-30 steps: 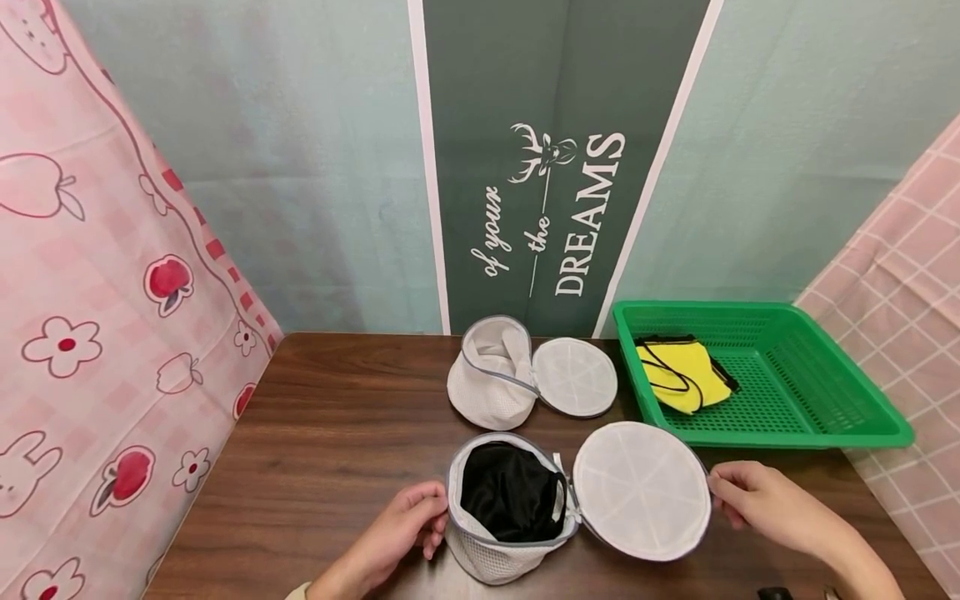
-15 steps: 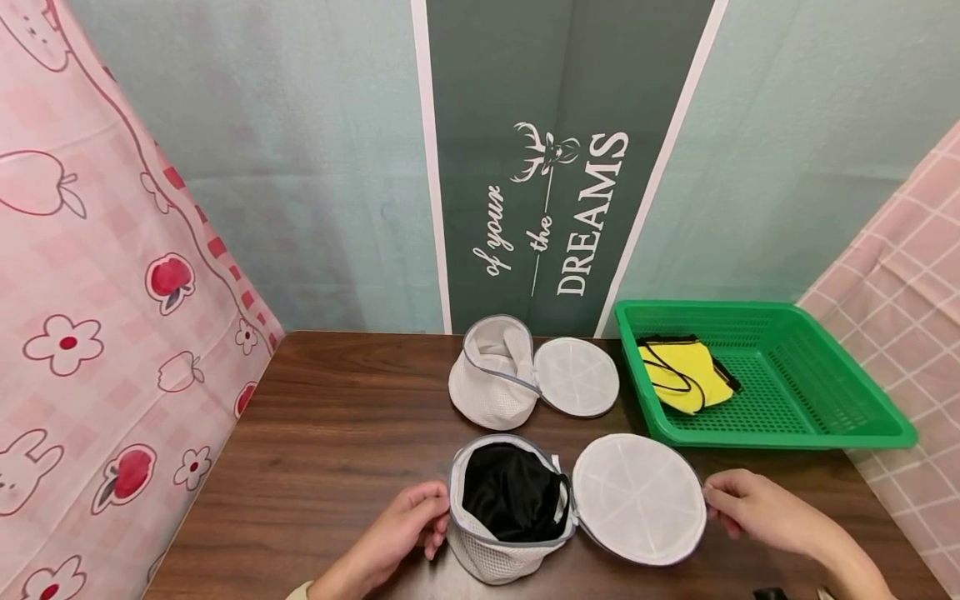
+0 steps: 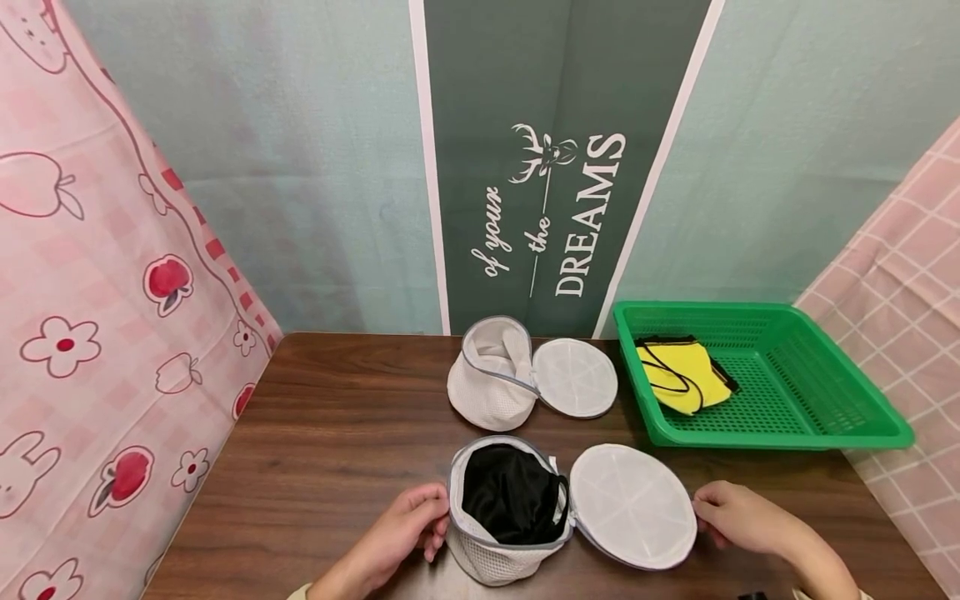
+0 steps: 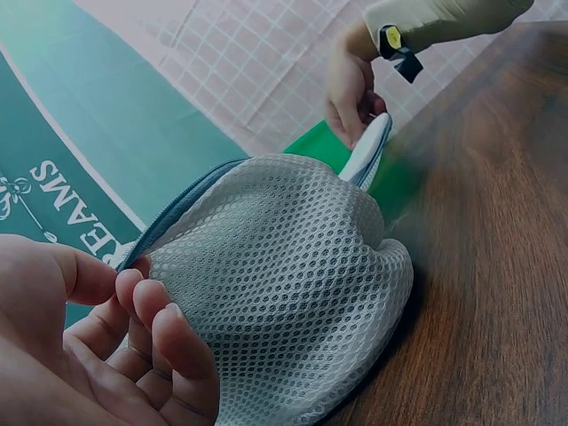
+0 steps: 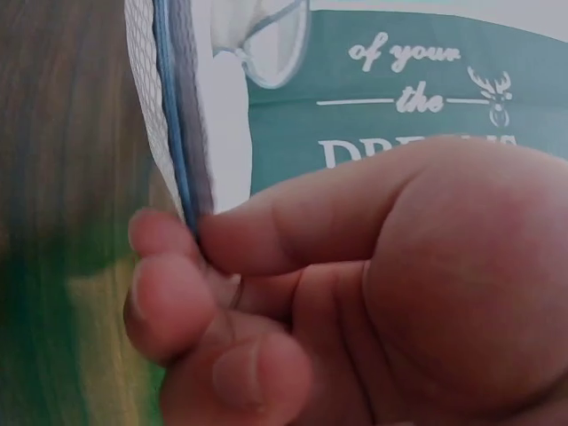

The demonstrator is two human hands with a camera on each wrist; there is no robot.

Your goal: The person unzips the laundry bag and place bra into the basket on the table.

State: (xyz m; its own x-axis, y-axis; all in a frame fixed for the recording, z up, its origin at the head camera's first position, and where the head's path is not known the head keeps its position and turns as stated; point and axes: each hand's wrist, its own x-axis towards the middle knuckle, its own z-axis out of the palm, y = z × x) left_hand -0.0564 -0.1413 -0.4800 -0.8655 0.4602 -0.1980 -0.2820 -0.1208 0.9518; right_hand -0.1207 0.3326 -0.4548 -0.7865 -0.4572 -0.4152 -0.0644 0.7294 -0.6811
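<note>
A white mesh laundry bag (image 3: 491, 560) with a grey zippered rim stands at the table's front, mouth up. Bunched black fabric (image 3: 513, 496) with a cord loop lies inside it. My left hand (image 3: 411, 521) pinches the bag's rim on its left side; in the left wrist view the thumb and forefinger grip the zipper edge. The round white lid (image 3: 633, 507) is folded out to the right, joined to the bag at one side. My right hand (image 3: 738, 517) pinches the lid's outer edge, and the right wrist view shows its zipper (image 5: 182, 115) between thumb and fingers.
Behind stands a second white mesh bag (image 3: 491, 400), its round lid (image 3: 576, 377) laid out to the right. A green plastic basket (image 3: 787, 437) at the back right holds a yellow pouch (image 3: 686, 379) with black cords. Patterned cloths hang around the wooden table (image 3: 337, 417).
My right hand has moved left and slightly toward the table's front, bringing the lid's outer edge with it. The lid now tilts more. My left hand stays at the rim.
</note>
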